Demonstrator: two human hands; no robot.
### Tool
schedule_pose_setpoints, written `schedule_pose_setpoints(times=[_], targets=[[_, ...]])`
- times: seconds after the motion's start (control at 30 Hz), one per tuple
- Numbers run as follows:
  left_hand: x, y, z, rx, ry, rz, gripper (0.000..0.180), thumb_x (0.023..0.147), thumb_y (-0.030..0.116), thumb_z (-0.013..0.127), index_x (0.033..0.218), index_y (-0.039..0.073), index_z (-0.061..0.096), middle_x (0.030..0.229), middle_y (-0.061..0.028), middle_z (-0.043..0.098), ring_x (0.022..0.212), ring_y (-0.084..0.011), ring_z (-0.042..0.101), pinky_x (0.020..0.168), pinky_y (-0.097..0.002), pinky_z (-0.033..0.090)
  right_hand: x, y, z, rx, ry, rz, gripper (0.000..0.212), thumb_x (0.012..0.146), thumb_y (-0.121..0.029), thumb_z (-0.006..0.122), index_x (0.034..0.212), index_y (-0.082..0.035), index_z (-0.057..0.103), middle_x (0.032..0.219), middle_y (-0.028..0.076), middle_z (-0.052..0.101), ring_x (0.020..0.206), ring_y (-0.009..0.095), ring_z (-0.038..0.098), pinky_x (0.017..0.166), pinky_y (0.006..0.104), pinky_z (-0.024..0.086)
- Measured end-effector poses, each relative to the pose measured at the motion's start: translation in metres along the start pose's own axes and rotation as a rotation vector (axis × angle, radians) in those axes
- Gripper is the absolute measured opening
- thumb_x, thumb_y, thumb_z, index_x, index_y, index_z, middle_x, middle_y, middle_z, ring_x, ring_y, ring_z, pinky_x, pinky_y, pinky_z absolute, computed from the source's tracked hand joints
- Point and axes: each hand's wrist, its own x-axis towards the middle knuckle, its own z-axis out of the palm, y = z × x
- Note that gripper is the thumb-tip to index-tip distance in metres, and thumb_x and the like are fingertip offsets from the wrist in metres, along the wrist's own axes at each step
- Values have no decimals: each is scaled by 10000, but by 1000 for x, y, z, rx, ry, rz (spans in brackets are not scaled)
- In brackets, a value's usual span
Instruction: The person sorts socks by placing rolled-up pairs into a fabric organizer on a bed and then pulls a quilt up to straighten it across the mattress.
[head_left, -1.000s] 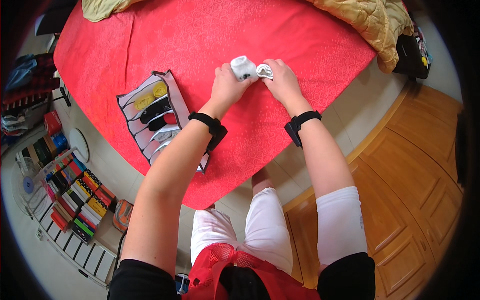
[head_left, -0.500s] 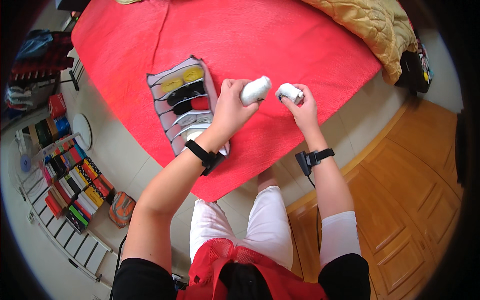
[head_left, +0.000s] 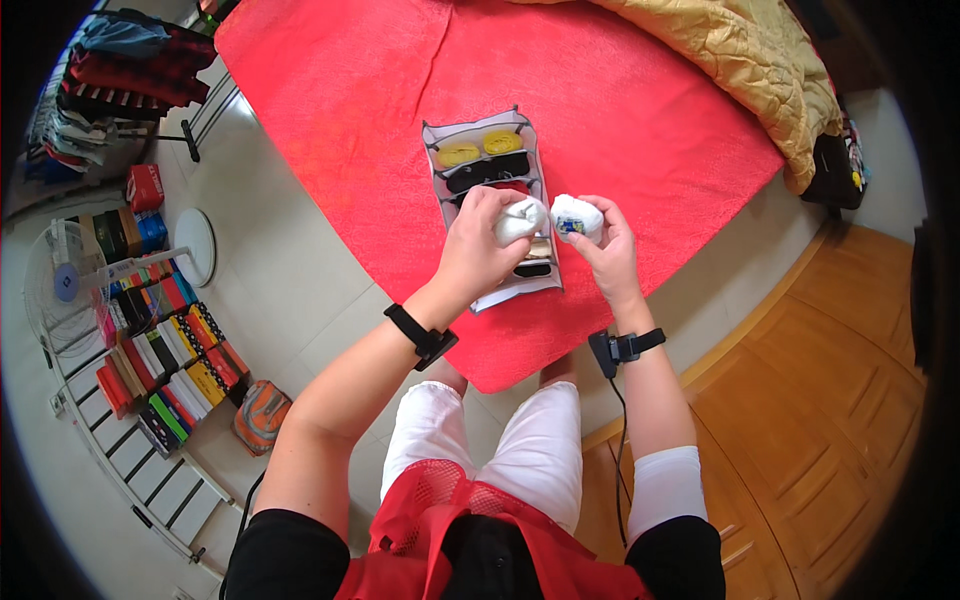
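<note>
My left hand [head_left: 478, 245] is closed around a white rolled-up sock [head_left: 522, 219], its rounded end facing right. Close beside it, my right hand [head_left: 614, 252] grips a second white rolled sock [head_left: 578, 216] that bears a small blue and green patch. Both are held above a soft grey-white sock organizer [head_left: 512, 292] with dark edging, which lies on the red bedspread [head_left: 620, 100]. Yellow rolls [head_left: 502, 142] fill its far row, with black rolls [head_left: 487, 172] in the row nearer me. My left hand and the socks cover much of its middle.
A yellow quilt [head_left: 740, 70] lies along the bed's far right edge. On the left stand a fan [head_left: 68, 282], stacked books [head_left: 165, 360], an orange-grey bag [head_left: 262, 415] and a clothes rack [head_left: 130, 70]. Brown wooden panels [head_left: 800, 400] are at the right.
The organizer now appears farther right in view, below my hands. The two white socks have come closer together, and the left one is turned with its end more toward view.
</note>
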Motion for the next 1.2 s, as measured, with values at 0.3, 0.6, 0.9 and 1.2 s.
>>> schedule_pose_setpoints(times=[0.3, 0.6, 0.9, 1.2], targets=[[-5, -13, -43, 81, 9, -74, 444, 757, 68, 782, 1182, 37, 658, 1084, -139, 609, 1034, -305, 626, 905, -386, 527, 14, 3, 24, -286, -9, -61, 414, 786, 42, 748, 1160, -17, 579, 1103, 80, 666, 1061, 147, 636, 926, 296, 500], [46, -61, -72, 252, 191, 35, 447, 775, 136, 787, 1172, -6, 637, 1111, -201, 666, 1020, -344, 672, 901, -407, 535, 68, -13, 22, -660, -38, -296, 498, 785, -30, 700, 1268, -38, 577, 1150, 187, 647, 1102, 373, 640, 931, 410, 521], [93, -102, -85, 121, 145, -41, 449, 810, 177, 765, 1201, 7, 626, 1117, -206, 686, 1043, -364, 677, 905, -411, 542, 140, -1, 72, -995, -232, -403, 406, 698, -91, 684, 1073, -19, 544, 1036, 210, 627, 1025, 412, 603, 896, 493, 490], [99, -119, -100, 183, 37, 62, 491, 830, 90, 756, 1282, 24, 577, 1167, -188, 645, 1092, -344, 655, 915, -404, 544, 179, 11, 93, -1267, -450, -164, 463, 718, -218, 695, 1116, -15, 575, 988, 238, 691, 964, 440, 652, 897, 496, 497]])
